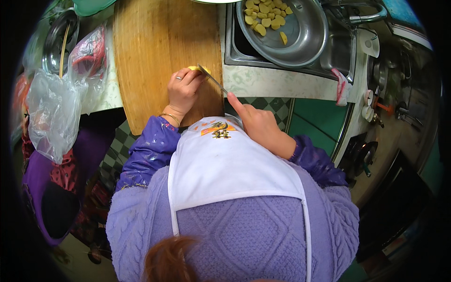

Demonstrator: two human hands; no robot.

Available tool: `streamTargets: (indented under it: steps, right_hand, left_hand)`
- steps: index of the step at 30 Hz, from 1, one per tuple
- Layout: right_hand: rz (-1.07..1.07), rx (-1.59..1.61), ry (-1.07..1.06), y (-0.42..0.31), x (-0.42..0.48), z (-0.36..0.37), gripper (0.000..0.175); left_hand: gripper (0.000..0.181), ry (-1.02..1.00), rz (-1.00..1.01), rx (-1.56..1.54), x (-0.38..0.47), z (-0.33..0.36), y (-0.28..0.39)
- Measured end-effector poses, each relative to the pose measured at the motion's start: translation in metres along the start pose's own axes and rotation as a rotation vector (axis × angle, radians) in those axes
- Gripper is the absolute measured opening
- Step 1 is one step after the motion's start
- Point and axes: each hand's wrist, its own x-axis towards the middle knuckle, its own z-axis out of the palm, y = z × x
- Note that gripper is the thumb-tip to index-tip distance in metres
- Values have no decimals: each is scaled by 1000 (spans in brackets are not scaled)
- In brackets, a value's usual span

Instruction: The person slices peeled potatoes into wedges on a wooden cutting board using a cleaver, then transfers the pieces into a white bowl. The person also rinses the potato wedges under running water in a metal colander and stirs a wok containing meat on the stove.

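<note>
On a large wooden cutting board [155,42], my left hand [184,88] holds down a peeled yellow piece, apparently potato [193,68], near the board's right edge. My right hand [259,123] grips a knife [215,80], index finger stretched along the back of its blade. The blade's tip end is at the right side of the piece, beside my left fingertips. The knife's handle is hidden in my palm. Up and to the right, a round metal basin [303,46] holds many cut potato chunks [266,23].
The basin rests over a steel sink [341,53] with a faucet [366,17]. A pink-and-white cloth [341,86] hangs at the counter edge. Plastic bags [53,109] and a metal lid [58,46] with chopsticks [64,49] lie left of the board. A green container [91,5] stands at the upper left.
</note>
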Motion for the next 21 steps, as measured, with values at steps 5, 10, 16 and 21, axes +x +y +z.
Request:
streamTargets:
  steps: [5,10,16,21]
  right_hand:
    - [-61,-36,176,3,23,28,79]
    - [-55,-4,180,-1,11,13,75]
    - [-12,-22,24,-18,6,3,76]
    - [-25,-119,-13,-27,33,15,80]
  left_hand:
    - [20,9,-16,-130,-7,1,-12]
    - [22,57,-90,-167,-11,-9,-15]
    - [20,61,-77,-166,-18,-1,-17]
    - [19,21,-74,-131,-20,-4,-21]
